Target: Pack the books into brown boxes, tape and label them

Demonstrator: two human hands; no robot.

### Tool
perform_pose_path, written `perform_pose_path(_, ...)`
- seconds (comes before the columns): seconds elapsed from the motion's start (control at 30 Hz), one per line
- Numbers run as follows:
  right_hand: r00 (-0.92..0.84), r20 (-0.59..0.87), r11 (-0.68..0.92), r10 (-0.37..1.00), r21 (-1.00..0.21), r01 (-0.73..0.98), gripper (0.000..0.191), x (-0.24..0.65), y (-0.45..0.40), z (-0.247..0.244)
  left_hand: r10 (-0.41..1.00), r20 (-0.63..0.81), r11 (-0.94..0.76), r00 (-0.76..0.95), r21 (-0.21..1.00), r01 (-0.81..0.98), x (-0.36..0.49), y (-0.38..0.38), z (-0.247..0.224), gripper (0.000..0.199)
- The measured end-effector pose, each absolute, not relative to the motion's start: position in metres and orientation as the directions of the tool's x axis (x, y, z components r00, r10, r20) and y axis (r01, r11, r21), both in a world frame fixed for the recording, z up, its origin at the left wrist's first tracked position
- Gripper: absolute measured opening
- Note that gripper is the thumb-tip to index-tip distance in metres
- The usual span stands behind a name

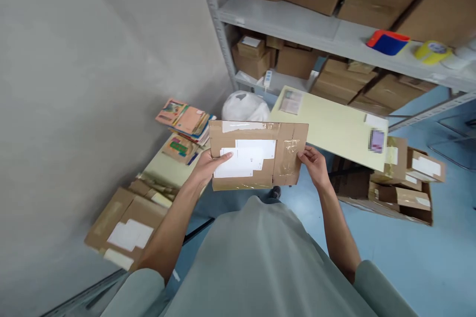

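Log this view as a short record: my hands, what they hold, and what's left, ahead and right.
Left hand: grips the left edge of the cardboard piece, thumb over a white label
Right hand: pinches its right edge
Held piece: brown, with white labels and shiny tape
Left: stacked books beside the wall
Ahead: white bag; shelf with boxes
Right: pale table; open carton holding smaller boxes

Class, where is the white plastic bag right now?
In the head view, the white plastic bag is near the center, just beyond the held cardboard, between the stacked books on the left and the pale table on the right.
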State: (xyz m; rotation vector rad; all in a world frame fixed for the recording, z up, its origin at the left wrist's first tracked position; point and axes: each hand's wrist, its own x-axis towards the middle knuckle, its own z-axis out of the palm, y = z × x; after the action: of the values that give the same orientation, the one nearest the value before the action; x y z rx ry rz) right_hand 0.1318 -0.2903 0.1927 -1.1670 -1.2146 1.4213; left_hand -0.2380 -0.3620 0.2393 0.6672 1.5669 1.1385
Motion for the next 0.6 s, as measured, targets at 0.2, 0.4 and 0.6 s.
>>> perform_pose_path(0.2, -0.029, -0.116, -0.115, 0.993, -0.993, 0.039, 0.062, 0.228, -0.254, 0.193, 0.91, -0.386, 0.387, -0.152, 0.922, -0.023, -0.147, -0.266, 0.218, 0.086)
perform_pose_path(0.4, 0.124, -0.125, -0.139, 0.984, -0.984, 0.115, 0.063, 0.286, -0.233, 0.182, 0.917, -0.399, 0.4, -0.019, 0.915, 0.062, -0.091, -0.199, 0.203, 0.084)
perform_pose_path(0.6, 0.211, -0.131, -0.168, 0.969, -0.972, 0.164, 0.058, 0.31, -0.204, 0.164, 0.945, -0.323, 0.314, 0.044, 0.939, 0.141, -0.056, -0.134, 0.188, 0.087)
